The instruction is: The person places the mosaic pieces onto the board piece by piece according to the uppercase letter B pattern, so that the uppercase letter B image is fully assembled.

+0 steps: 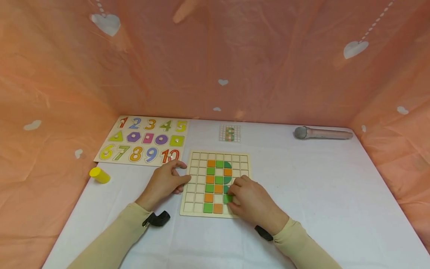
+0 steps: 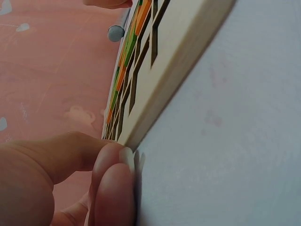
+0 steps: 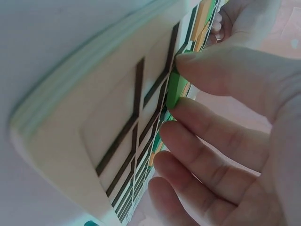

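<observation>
A wooden grid board (image 1: pixel 198 213) lies on the table, with orange and green square tiles and darker green rounded pieces forming a letter-like pattern. My right hand (image 1: pixel 253 200) is over its right side. In the right wrist view, thumb and index finger pinch a green square tile (image 3: pixel 174 89) by its edges, low over the cells; its other fingers are bent beside it. At the board's left edge, my left hand (image 1: pixel 164 183) holds the rim between thumb and curled fingers, as the left wrist view shows. A small pattern card (image 1: pixel 230 133) lies behind the board.
A number and shape puzzle board (image 1: pixel 141 140) lies at the back left. Near the left table edge is a yellow cylinder (image 1: pixel 100 175). A microphone (image 1: pixel 324 133) lies at the back right. Pinkish-orange curtains (image 1: pixel 268 74) enclose the white table (image 1: pixel 319 194) at the back and sides.
</observation>
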`<state>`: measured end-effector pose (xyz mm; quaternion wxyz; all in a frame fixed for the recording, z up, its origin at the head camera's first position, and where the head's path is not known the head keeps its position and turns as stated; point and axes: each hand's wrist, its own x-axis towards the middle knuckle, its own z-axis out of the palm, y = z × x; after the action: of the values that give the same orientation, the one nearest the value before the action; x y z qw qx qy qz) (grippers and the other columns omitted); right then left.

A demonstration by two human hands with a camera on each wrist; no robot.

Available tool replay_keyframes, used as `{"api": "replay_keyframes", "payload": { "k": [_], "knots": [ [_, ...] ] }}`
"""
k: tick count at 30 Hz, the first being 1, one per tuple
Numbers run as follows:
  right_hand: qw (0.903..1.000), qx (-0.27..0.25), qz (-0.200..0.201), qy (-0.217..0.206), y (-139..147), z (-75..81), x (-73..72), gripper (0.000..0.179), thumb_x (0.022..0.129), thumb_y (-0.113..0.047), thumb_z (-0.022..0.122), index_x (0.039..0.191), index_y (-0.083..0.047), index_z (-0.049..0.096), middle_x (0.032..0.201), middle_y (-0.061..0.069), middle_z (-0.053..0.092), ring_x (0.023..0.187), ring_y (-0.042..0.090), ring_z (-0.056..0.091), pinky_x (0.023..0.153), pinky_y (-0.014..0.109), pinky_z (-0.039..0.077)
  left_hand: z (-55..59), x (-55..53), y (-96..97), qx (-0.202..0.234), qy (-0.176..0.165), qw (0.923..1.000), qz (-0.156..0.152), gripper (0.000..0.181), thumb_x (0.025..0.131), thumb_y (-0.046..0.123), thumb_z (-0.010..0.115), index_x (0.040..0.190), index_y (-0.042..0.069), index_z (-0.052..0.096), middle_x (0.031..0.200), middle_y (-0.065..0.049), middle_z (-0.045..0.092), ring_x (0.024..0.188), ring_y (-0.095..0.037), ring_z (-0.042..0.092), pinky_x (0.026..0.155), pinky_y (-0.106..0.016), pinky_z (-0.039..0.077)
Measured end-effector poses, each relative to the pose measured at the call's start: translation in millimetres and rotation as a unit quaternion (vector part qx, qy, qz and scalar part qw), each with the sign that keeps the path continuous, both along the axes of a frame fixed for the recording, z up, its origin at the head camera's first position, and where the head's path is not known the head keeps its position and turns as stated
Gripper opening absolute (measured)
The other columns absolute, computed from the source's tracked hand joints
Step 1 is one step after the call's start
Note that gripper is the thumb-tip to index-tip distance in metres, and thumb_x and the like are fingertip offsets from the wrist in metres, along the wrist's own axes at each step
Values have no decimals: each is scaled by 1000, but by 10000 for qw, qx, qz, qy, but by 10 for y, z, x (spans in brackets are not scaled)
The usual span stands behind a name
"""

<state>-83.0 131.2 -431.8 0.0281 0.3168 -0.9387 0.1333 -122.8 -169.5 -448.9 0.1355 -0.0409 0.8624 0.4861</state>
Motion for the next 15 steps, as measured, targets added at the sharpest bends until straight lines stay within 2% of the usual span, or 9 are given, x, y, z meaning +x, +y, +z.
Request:
{"api": "replay_keyframes", "payload": {
  "k": [9,15],
  "knots": [
    [9999,-55,53,83,3,1,-6,19,84,-26,90,96,-16,80,95,-4,70,90,13,58,79,30,56,-1,-12,-2,-2,-19,10000,7,43,95,25,84,131,10,65,75,-6,65,58,-16,68,59,-29,60],
    [10000,-40,47,-26,0,-1,-5,19,84,-25,91,96,-15,80,94,-5,69,88,13,57,77,29,55,-5,-12,-12,34,-53,10000,28,43,95,24,84,131,11,66,75,-6,65,58,-16,69,60,-30,61]
  ]
}}
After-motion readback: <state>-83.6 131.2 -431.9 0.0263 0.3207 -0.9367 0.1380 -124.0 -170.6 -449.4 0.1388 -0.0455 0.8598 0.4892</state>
